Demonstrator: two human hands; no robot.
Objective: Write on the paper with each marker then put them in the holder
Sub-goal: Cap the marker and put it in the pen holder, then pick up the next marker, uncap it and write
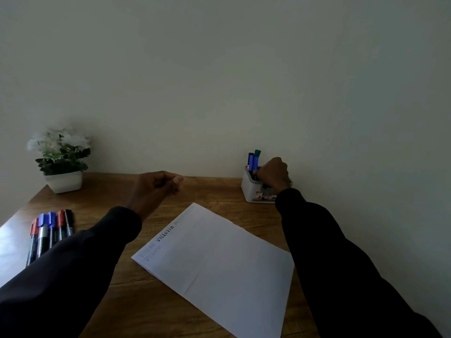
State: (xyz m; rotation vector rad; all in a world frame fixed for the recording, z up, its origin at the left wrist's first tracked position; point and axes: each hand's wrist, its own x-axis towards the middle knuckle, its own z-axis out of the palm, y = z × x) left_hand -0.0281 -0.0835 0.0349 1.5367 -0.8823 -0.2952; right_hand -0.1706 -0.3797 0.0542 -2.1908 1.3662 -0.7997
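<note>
Wood-grain table [214, 191], dim light. The white paper [219, 259] lies skewed at centre, with a few words [166, 234] lettered along its far-left edge. Most of the sheet is blank.

Step in hand, as I read it: the drop-off. Your right hand [273, 174] is at the white holder [249, 189] by the wall, far right. Knuckles are up and the fingers dip behind the rim, beside the blue and teal markers [255, 159] standing in it. The back of the hand hides the fingers, so I cannot tell whether you are pinching a marker or have let it go.

Your left hand [156, 189] hovers over the table between paper and wall. Fingers are loosely curled, thumb by the forefinger, nothing visible in it, touching nothing.

Waiting stock: a row of capped markers [48, 230] with red, blue and black caps lies side by side near the left edge. Their near ends are hidden by your left sleeve and the count is unclear. They are well apart from the holder. A potted white-flowered plant [62, 154] sits in the far left corner, out of the way.

Progress, by judgement: early to middle, with more markers waiting than stored.

Next move calls for:
- Seat the marker upright and release it without knocking its neighbours.
- Draw the right hand clear.
- Take the next marker from the row, probably with the left hand, which is nearer.
- Uncap it, write below the existing words, and recap before carrying it across.
</note>
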